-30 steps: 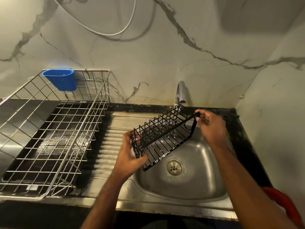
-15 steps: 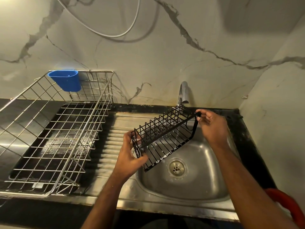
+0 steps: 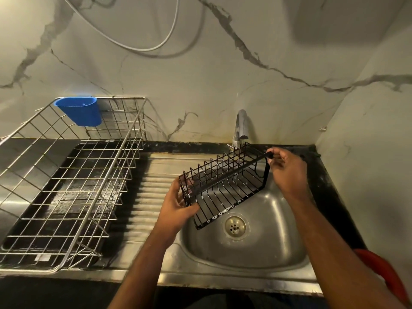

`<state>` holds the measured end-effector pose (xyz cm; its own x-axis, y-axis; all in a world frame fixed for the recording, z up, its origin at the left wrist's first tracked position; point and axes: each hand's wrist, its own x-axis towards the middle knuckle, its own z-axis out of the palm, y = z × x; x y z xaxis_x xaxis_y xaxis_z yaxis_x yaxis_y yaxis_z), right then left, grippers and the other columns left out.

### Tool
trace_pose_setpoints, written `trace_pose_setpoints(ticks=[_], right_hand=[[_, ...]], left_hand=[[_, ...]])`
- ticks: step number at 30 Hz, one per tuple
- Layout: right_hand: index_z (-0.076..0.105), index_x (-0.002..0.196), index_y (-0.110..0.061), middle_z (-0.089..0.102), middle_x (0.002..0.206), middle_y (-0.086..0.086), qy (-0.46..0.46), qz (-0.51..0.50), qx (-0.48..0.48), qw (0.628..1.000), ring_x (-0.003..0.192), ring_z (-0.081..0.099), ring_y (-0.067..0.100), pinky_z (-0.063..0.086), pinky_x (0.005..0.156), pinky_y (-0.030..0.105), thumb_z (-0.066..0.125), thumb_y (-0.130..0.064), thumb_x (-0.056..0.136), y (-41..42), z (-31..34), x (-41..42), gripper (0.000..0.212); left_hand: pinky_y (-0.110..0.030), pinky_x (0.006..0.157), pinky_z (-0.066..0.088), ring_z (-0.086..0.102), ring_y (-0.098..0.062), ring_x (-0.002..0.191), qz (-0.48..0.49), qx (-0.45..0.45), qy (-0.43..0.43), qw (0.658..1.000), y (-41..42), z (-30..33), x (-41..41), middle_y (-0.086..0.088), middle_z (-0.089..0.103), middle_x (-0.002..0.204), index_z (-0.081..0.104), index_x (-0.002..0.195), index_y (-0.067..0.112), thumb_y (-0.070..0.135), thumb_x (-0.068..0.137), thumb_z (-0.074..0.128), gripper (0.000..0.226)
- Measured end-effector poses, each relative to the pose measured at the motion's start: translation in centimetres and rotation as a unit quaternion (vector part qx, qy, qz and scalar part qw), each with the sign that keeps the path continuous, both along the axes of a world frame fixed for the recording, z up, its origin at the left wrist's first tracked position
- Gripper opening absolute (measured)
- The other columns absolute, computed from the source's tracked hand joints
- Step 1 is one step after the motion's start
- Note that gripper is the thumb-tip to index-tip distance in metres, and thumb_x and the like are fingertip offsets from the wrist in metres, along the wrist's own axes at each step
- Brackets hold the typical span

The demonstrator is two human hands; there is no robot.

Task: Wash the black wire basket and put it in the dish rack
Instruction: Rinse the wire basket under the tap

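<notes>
You hold the black wire basket (image 3: 225, 186) tilted over the sink (image 3: 256, 248), under the tap (image 3: 240, 126): left hand (image 3: 176, 208) gripping its near-left end, right hand (image 3: 287, 168) pinching the far-right rim. It looks light, stiff, probably wet and slippery; grip the end frames, not thin wires

You hold the wire basket (image 3: 225, 186) tilted over the sink (image 3: 256, 246), left hand (image 3: 178, 206) at its near-left end, right hand (image 3: 287, 170) at its far-right corner. The tap (image 3: 240, 126) stands behind it, the drain (image 3: 235, 226) below. The dish rack (image 3: 66, 186) sits left of the sink, a cup (image 3: 80, 111) hanging on its back rim.
</notes>
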<state>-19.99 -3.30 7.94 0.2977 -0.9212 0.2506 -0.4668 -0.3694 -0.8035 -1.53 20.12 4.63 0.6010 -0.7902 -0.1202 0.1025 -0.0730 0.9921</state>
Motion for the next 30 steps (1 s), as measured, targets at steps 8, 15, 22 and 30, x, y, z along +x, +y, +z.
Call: trace_pose_setpoints(ticks=[8, 15, 22, 30], right_hand=[[0.067, 0.124, -0.019, 0.068, 0.099, -0.009, 0.023, -0.014, -0.005, 1.000, 0.077, 0.058, -0.009, 0.042, 0.056, -0.003, 0.065, -0.004, 0.092, -0.1, -0.3, -0.7, 0.035], [0.067, 0.122, -0.015, 0.072, 0.108, 0.002, 0.005, -0.038, 0.002, 0.999, 0.086, 0.064, 0.006, 0.041, 0.057, -0.002, 0.066, -0.001, 0.091, -0.2, -0.6, -1.2, 0.034], [0.065, 0.123, -0.017, 0.069, 0.118, 0.005, 0.047, -0.045, 0.035, 0.997, 0.098, 0.060, 0.009, 0.043, 0.074, 0.015, 0.063, -0.001, 0.092, -0.6, -0.9, -1.8, 0.035], [0.067, 0.117, -0.014, 0.063, 0.100, -0.011, 0.022, -0.009, 0.022, 0.999, 0.084, 0.056, -0.006, 0.044, 0.074, 0.009, 0.064, -0.012, 0.094, 0.0, 0.0, -0.9, 0.024]], left_hand=[[-0.031, 0.082, 0.057, 0.066, -0.018, 0.108, -0.011, 0.019, 0.021, 1.000, -0.7, -0.1, 1.0, 0.008, 0.071, 0.122, 0.054, 0.138, 0.027, -0.004, 0.066, 0.069, 0.080], [-0.023, 0.077, 0.056, 0.072, -0.006, 0.094, -0.015, 0.039, 0.019, 0.999, -3.1, 0.4, 2.1, 0.001, 0.070, 0.122, 0.054, 0.141, 0.025, -0.024, 0.081, 0.058, 0.077], [-0.020, 0.073, 0.054, 0.070, -0.007, 0.085, -0.003, 0.009, 0.032, 0.999, -4.8, 1.0, 1.8, 0.011, 0.074, 0.104, 0.057, 0.134, 0.015, -0.023, 0.082, 0.060, 0.065], [-0.021, 0.071, 0.056, 0.070, -0.007, 0.085, 0.013, -0.019, 0.045, 0.999, -3.4, 0.2, 2.4, 0.013, 0.076, 0.100, 0.059, 0.126, 0.018, -0.029, 0.082, 0.053, 0.064]])
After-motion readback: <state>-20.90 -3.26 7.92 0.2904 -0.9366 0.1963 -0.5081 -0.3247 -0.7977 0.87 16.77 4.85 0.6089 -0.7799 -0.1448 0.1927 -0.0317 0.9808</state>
